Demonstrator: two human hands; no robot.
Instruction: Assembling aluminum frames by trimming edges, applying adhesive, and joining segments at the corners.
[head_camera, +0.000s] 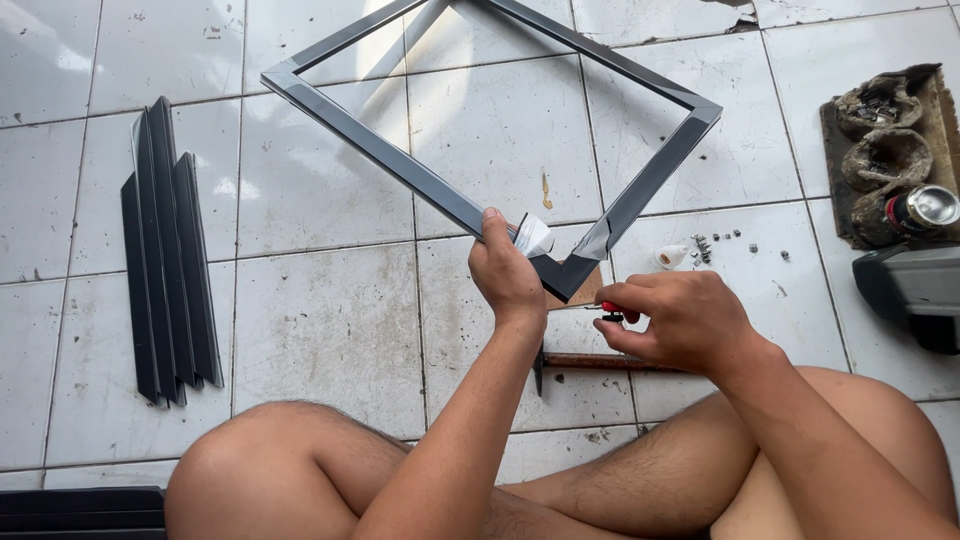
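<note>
Seated on the tiled floor (330, 330), knees up, the person has a dark grey metal frame (400, 165) lying flat ahead, turned like a diamond with its near corner (562, 272) pointing at six o'clock, right at the hands. The left hand (507, 272) is closed around the frame's rail just at ten o'clock of that corner, thumb on top, steadying it; a scrap of white tape or paper (533, 236) sits on the rail beside the thumb. The right hand (680, 320) is curled tight around a small red-handled tool (609, 310), likely a screwdriver, its tip aimed at nine o'clock toward the corner joint. So this looks like the fastening of a mitred corner. The next move, I'd judge, calls for the tip to seat squarely in the joint while the left hand stops the frame from sliding on the tiles.

At two o'clock of the right hand, loose screws (715, 243) and a small white cap (672, 256) lie scattered. Spare grey strips (168, 255) lie well off at nine o'clock. A wooden tray of bits (890, 150) sits at three o'clock.
</note>
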